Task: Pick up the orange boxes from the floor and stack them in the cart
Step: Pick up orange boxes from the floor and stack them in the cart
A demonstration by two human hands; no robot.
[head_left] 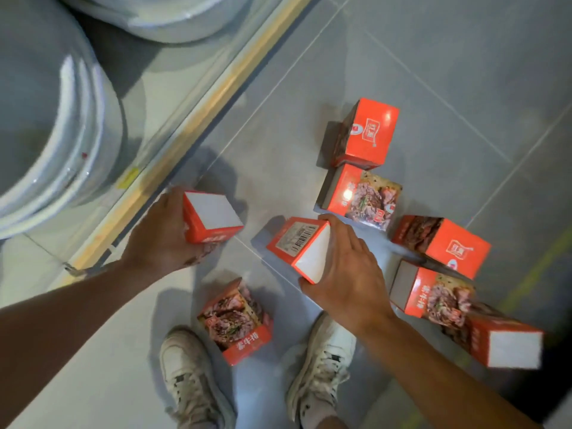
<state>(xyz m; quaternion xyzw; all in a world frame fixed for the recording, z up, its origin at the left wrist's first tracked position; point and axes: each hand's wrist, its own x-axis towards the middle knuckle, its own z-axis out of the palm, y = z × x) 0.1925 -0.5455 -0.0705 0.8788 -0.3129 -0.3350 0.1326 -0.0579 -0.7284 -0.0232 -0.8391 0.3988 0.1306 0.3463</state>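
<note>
We find the left hand (161, 236) closed around a small orange cardboard box with a blank white end (212, 216), held clear of the grey tiled floor (433, 57). The right hand (346, 267) grips a second orange cardboard box showing a barcode label (298, 243), fingers wrapped over its white end. Between the white sneakers (188, 376) lies another orange box with a meat picture (236, 320). To the right, five more orange boxes (365, 134) rest scattered on the floor, some touching. At left we note a yellow-edged shelf rail (192, 119) and white stacked basins (62, 134).
</note>
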